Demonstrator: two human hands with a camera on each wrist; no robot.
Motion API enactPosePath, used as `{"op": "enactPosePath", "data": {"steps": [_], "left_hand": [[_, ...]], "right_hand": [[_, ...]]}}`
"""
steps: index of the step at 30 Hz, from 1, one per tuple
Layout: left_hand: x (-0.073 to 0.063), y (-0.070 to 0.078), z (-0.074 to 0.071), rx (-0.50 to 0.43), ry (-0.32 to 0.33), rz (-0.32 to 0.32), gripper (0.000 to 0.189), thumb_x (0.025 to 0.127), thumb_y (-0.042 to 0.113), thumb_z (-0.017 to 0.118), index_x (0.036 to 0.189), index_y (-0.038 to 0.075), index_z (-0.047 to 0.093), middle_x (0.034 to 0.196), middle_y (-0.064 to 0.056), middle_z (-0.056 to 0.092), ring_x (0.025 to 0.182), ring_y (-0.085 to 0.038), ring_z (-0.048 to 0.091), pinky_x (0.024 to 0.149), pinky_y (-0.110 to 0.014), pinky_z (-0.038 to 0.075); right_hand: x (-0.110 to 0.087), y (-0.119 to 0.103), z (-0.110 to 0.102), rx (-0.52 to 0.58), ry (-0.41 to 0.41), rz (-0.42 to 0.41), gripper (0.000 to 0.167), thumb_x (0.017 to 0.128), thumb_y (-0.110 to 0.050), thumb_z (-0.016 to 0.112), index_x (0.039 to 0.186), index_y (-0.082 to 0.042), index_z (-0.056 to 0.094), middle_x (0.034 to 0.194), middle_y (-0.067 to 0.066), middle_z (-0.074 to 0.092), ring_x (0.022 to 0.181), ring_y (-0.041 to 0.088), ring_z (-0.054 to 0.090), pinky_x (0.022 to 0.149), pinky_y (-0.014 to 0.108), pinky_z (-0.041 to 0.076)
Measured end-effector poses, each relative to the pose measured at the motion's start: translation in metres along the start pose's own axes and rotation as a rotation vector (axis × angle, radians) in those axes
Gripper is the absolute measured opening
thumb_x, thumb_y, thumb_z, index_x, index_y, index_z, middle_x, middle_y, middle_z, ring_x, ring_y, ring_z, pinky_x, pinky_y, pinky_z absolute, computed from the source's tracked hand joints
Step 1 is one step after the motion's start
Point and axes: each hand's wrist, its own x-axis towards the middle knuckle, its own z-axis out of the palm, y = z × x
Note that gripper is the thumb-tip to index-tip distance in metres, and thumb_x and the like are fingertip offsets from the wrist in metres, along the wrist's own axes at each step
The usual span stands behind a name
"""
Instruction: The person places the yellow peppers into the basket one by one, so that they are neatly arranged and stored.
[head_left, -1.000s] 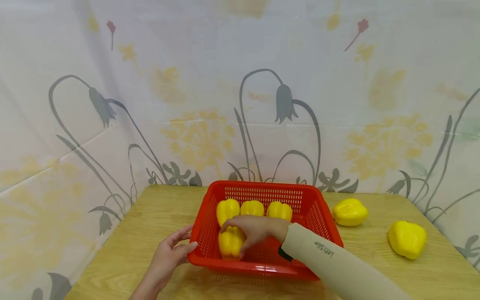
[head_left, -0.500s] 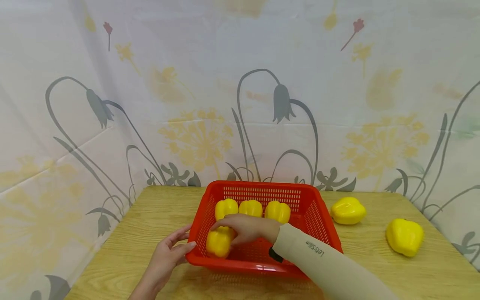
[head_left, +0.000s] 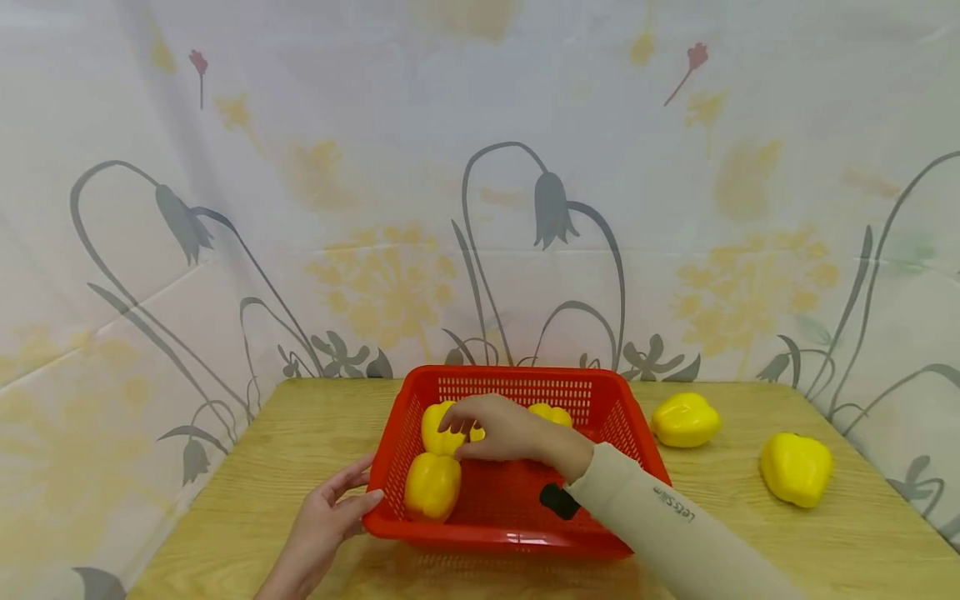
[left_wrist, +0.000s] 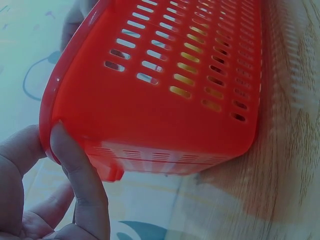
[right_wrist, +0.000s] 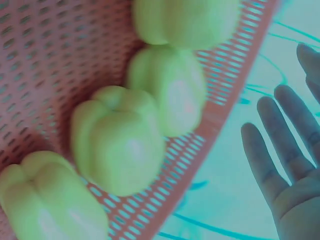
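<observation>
My left hand (head_left: 318, 521) pinches the rim of a red plastic basket (head_left: 517, 540) at its left front. In the left wrist view, thumb and finger (left_wrist: 82, 175) lie on either side of that rim. My right hand (head_left: 502, 429) hovers over the basket with nothing in it, its fingers spread loosely. Below it, a yellow bell pepper (head_left: 432, 487) sits in the left front corner. Behind that, another yellow bell pepper (head_left: 441, 427) stands against the left wall. A third pepper (head_left: 551, 414) shows at the back, and one between them is mostly hidden by the hand.
Two more yellow bell peppers lie on the wooden table (head_left: 720, 517) right of the basket: one nearer (head_left: 686, 420), one farther right (head_left: 797, 469). A flower-printed cloth (head_left: 360, 183) hangs behind the table. A black band (head_left: 559, 500) shows below the right wrist.
My right hand has moved the front pepper leftward into the basket's left front corner, let it go and risen up and back. The left hand stays at the rim.
</observation>
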Motion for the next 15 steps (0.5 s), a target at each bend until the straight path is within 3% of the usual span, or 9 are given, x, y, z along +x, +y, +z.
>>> {"op": "enactPosePath", "data": {"steps": [7,15], "left_hand": [[0.001,0.0,-0.001,0.007,-0.001,-0.005,0.057,0.087,0.009,0.066,0.137,-0.001,0.042,0.118,-0.017,0.047,0.087,-0.022,0.063,0.071,-0.038,0.055],[0.001,-0.001,0.0,-0.006,0.016,0.003,0.055,0.086,0.007,0.066,0.136,-0.001,0.045,0.117,-0.017,0.048,0.086,-0.024,0.063,0.071,-0.038,0.055]], "right_hand": [[-0.016,-0.011,-0.016,0.081,0.149,-0.007,0.025,0.084,-0.012,0.07,0.108,-0.01,0.063,0.102,-0.004,0.063,0.096,0.014,0.058,0.087,0.032,0.047],[-0.035,-0.018,-0.024,0.086,0.22,0.015,0.021,0.083,-0.012,0.071,0.104,-0.013,0.065,0.098,-0.009,0.063,0.093,0.009,0.058,0.086,0.029,0.047]]}}
